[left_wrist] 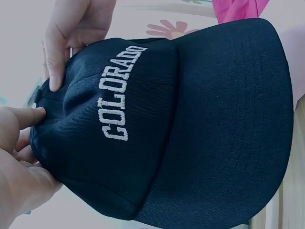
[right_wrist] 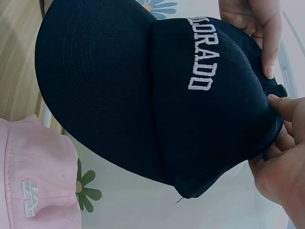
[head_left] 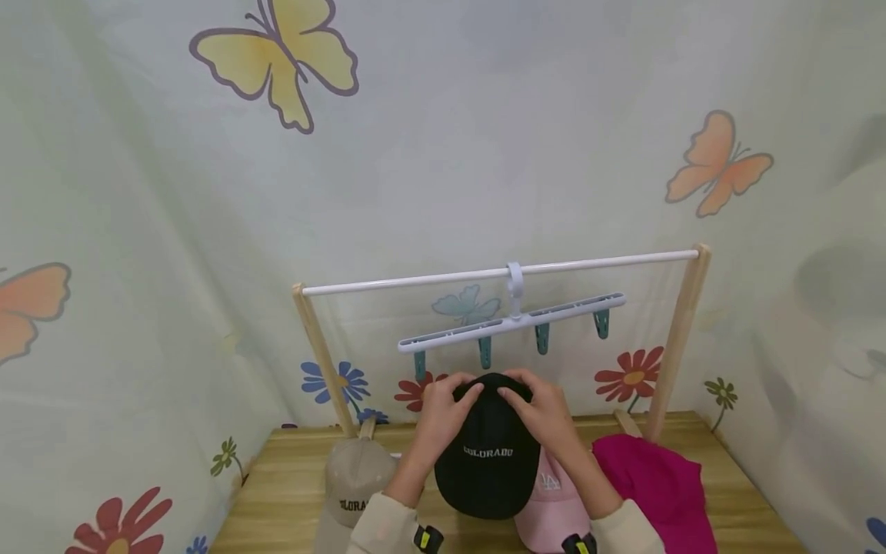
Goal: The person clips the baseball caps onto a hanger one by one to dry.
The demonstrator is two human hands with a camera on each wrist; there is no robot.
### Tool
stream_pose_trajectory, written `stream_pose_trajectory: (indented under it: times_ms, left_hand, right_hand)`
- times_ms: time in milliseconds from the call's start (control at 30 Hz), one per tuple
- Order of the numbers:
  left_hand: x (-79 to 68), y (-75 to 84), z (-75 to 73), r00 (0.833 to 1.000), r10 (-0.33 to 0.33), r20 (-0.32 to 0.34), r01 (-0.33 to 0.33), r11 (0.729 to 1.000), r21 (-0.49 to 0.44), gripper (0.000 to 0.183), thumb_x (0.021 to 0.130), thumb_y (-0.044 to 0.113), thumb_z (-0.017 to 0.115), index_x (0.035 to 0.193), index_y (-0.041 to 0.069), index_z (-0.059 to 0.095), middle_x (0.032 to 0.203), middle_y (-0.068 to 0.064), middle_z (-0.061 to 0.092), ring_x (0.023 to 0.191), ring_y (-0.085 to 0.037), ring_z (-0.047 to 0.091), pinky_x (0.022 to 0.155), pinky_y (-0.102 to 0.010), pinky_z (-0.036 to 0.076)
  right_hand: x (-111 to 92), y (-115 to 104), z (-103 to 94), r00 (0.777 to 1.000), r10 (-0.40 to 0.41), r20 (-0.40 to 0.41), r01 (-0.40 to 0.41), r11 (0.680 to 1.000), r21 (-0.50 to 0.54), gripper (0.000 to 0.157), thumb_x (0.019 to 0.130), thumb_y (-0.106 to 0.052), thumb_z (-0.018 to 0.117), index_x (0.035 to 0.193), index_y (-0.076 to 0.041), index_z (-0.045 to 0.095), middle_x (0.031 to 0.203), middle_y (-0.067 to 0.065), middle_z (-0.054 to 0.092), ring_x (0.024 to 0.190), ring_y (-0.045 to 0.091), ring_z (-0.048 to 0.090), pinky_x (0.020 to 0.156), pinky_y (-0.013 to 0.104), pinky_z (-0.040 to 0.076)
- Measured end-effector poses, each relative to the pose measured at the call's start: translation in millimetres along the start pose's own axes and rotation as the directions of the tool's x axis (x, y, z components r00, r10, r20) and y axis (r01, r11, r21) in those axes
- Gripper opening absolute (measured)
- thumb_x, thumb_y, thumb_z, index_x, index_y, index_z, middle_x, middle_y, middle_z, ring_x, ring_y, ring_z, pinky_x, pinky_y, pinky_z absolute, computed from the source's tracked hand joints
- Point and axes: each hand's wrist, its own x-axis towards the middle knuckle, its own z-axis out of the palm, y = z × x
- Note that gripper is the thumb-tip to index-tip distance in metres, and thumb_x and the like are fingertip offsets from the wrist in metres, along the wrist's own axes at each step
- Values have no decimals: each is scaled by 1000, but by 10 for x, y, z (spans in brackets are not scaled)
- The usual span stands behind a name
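A black baseball cap (head_left: 488, 481) with white COLORADO lettering hangs brim-down between both hands, in front of the rack. My left hand (head_left: 445, 412) pinches its upper end from the left, thumb on the front. From the other side my right hand (head_left: 547, 412) pinches the same end, its thumb close to the left one. In the left wrist view the cap (left_wrist: 143, 119) fills the middle, and the fingers behind it are partly hidden. Just above the hands is a white clip hanger (head_left: 477, 331) with several green clips (head_left: 485, 352), hooked over the rack's bar.
The rack has a white bar (head_left: 415, 282) and wooden posts (head_left: 677, 346). On the wooden table (head_left: 277, 492) lie a beige cap (head_left: 353, 477) at left, a pink cap (head_left: 554, 512) partly behind the right arm, and a magenta cloth item (head_left: 654, 485) at right. A patterned curtain (head_left: 484, 154) stands behind.
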Motion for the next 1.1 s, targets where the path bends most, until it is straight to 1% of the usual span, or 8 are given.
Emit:
stream_pose_trajectory:
  times_ms: [333,400,567,633,733,833,967,1100]
  left_hand:
    - [-19,-13,-15,999,-31,25,30,999,16,18,98,27,70,105,12,77,99,-2,76,91,-17,70,82,-31,58]
    - [-12,-8,-19,999,-28,26,28,999,23,18,98,27,70,105,12,77,99,-1,76,92,-16,70,83,-32,58]
    - [4,12,-30,1000,-1,17,0,999,33,20,99,29,69,107,12,76,100,-3,76,93,-19,71,83,-37,58]
    - [14,18,-36,1000,-7,8,7,1000,24,21,99,29,68,108,12,76,102,-3,76,95,-19,70,85,-38,58]
    - [40,20,-48,999,-28,-16,28,1000,-2,22,100,29,67,110,12,75,104,-3,75,95,-19,69,86,-39,58]
    - [85,27,-65,998,-64,-28,63,997,-45,24,101,28,65,115,10,73,108,-4,74,97,-20,69,87,-38,58]
    - [163,33,-61,994,-109,-11,107,987,-124,31,102,26,65,125,6,68,118,-9,72,108,-24,69,94,-40,56]
    - [238,30,-30,992,-128,2,126,973,-192,38,102,25,65,132,2,64,126,-12,69,117,-28,66,100,-42,52]
  right_hand:
    - [-17,-22,-5,999,27,20,-27,999,18,20,90,-7,77,110,-8,72,103,8,76,92,25,71,85,47,59]
    - [-13,-20,-11,1000,20,22,-20,1000,23,21,90,-7,77,110,-8,72,103,8,76,93,26,71,85,47,58]
    - [-6,-20,-27,1000,-9,18,8,1000,20,21,90,-7,77,110,-8,72,103,6,76,95,25,71,86,48,58]
    - [-3,-23,-31,1000,-12,22,12,1000,19,21,89,-7,77,110,-9,72,101,5,76,94,24,71,87,48,58]
    - [-3,-24,-35,999,-23,43,22,1000,13,21,88,-7,78,108,-9,73,100,4,76,92,22,70,86,47,58]
    - [-12,-28,-43,997,-47,60,47,999,3,21,88,-6,79,108,-10,73,99,3,76,91,22,70,86,46,58]
    - [-18,-26,-67,997,-40,68,41,999,-3,21,88,-6,79,108,-9,73,100,3,76,92,23,70,88,47,57]
    - [-12,-10,-80,998,-25,66,26,1000,-10,22,87,-7,79,108,-9,73,100,4,76,93,24,71,88,49,56]
